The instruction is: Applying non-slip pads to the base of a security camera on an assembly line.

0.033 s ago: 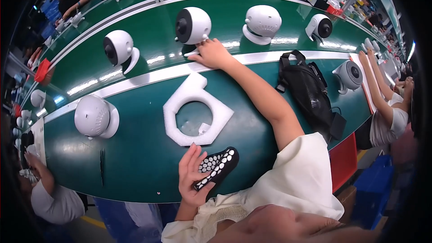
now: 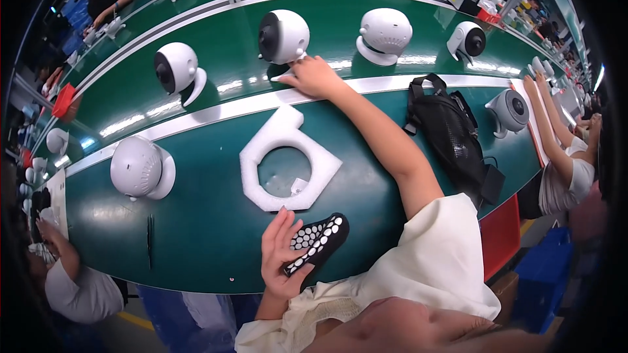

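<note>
My right hand (image 2: pixel 315 78) reaches over to the white rail, its fingers closed on the foot of a ball-shaped white camera (image 2: pixel 293 36) with a black round front. The camera stands upright on the green surface. My left hand (image 2: pixel 278 258) is near the table's front edge, thumb and fingers around a black case with white and grey dots (image 2: pixel 320 240). Between the two hands lies a white foam insert (image 2: pixel 254 170) with a round hole. A small white tag (image 2: pixel 299 186) shows inside that hole.
More white cameras stand at the left (image 2: pixel 136 167), the back left (image 2: pixel 171 68), the back (image 2: pixel 386 29), and the right (image 2: pixel 507 112). A black bag (image 2: pixel 445 127) lies right of my right forearm. Dark thin tools (image 2: pixel 150 242) lie front left. Other people sit at both ends.
The view has shifted very slightly, so things sit a little further right. Both hands keep the same hold.
</note>
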Demonstrator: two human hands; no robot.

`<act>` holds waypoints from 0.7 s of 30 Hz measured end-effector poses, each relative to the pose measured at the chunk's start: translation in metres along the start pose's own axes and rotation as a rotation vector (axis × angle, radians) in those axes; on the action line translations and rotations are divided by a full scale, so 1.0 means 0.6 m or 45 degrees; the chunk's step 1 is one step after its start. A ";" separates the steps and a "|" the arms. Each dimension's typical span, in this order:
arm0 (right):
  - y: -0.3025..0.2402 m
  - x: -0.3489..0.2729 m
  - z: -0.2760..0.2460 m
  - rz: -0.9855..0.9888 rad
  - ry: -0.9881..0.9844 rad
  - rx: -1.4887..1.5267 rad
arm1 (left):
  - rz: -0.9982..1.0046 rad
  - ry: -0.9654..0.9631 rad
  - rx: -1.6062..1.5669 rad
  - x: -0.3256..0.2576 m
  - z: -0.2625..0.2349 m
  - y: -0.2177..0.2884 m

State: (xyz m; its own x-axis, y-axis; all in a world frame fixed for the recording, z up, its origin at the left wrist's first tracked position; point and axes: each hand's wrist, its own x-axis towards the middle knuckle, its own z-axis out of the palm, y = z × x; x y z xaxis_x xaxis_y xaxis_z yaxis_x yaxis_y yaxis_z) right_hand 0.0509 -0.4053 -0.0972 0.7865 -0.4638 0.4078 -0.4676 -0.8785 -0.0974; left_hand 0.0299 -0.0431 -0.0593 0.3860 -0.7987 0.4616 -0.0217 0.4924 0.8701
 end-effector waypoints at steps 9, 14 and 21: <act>0.190 -0.065 -0.012 0.956 0.104 -0.401 | 0.006 -0.065 -0.023 -0.004 -0.002 0.003; 0.222 -0.065 -0.031 1.130 -0.229 -0.468 | 0.011 -0.073 0.005 -0.003 -0.004 0.007; 0.217 -0.069 -0.058 0.947 0.304 -0.808 | 0.025 -0.114 0.037 0.000 -0.005 0.012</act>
State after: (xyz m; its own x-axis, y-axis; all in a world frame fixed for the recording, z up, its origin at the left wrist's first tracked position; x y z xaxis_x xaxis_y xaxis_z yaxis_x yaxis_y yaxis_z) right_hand -0.0565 -0.4966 -0.0950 0.1382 -0.7739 0.6180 -0.9902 -0.1194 0.0720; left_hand 0.0327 -0.0384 -0.0537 0.3010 -0.8174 0.4912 -0.0559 0.4990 0.8648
